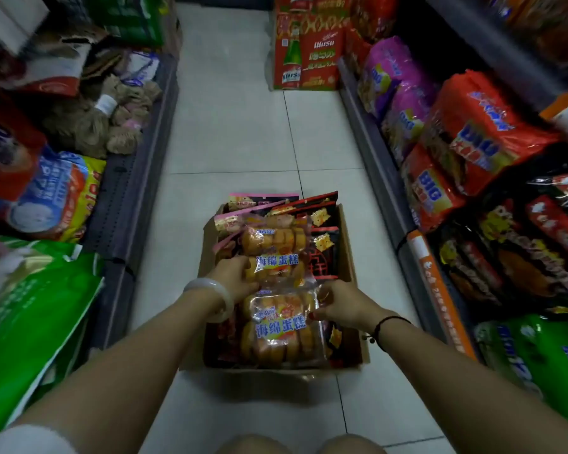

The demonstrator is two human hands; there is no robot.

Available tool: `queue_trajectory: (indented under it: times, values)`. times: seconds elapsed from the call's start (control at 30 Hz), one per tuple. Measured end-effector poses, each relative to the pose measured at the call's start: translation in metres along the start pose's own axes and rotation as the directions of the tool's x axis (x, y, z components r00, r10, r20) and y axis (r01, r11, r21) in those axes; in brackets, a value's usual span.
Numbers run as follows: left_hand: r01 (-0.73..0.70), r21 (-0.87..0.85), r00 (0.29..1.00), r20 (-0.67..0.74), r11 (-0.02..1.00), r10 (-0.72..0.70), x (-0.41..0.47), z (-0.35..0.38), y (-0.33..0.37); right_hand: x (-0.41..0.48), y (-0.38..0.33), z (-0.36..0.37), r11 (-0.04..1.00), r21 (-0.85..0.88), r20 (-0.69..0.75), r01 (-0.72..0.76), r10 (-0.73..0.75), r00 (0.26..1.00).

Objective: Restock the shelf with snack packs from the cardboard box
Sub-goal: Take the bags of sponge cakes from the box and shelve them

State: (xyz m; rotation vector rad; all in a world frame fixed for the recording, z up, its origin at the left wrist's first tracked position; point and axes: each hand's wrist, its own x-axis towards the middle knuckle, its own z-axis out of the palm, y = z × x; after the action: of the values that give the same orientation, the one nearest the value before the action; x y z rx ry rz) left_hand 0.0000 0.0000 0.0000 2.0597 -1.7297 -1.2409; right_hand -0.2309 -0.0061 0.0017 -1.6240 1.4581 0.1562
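1. Two clear snack packs of round golden cakes lie on top of the other goods in the cardboard box (351,257), which stands on the tiled floor (230,152) of the aisle. Each pack carries the blue writing "海绵蛋糕".
2. The left hand (233,276) grips the left edge of the upper cake pack (276,247); its fingertips are hidden behind the plastic.
3. The right hand (338,304) pinches the top right corner of the lower cake pack (281,332) between thumb and fingers.
4. A white bangle (210,298) is on the left wrist and a black cord bracelet (385,326) is on the right wrist.
5. Under the cakes are black-and-red packs (323,244) with a yellow cheese picture, and pink-edged packs (243,199) at the far side. Their writing is too small to read.
6. On the right shelf (374,165), the red bags (482,139) show the word "BIG". The purple bags (394,77) are blurred.
7. At the end of the aisle stand red cases (309,57) marked "Wusu", with a green bottle pictured on them.
8. On the left shelf are green bags (30,322), cut off by the edge, and the labels there are blurred.
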Motion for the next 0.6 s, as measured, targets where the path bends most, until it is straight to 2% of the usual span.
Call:
queue_trajectory:
  times: [0.2, 0.37, 0.6]
  values:
    - [0.053, -0.092, 0.996, -0.062, 0.994, -0.058, 0.033, 0.021, -0.026, 0.027, 0.022, 0.016, 1.0, 0.005, -0.002, 0.017, -0.017, 1.0]
    - [0.049, -0.112, 0.977, -0.2, 0.993, -0.071, 0.052, 0.029, -0.032, 0.043, 0.036, 0.028, 0.997, 0.063, 0.008, 0.035, -0.036, 0.999]
    - [0.068, -0.347, 0.954, -0.251, 0.935, -0.162, 0.064, 0.036, -0.036, 0.052, 0.049, 0.047, 0.961, 0.274, 0.061, 0.024, -0.042, 0.997]
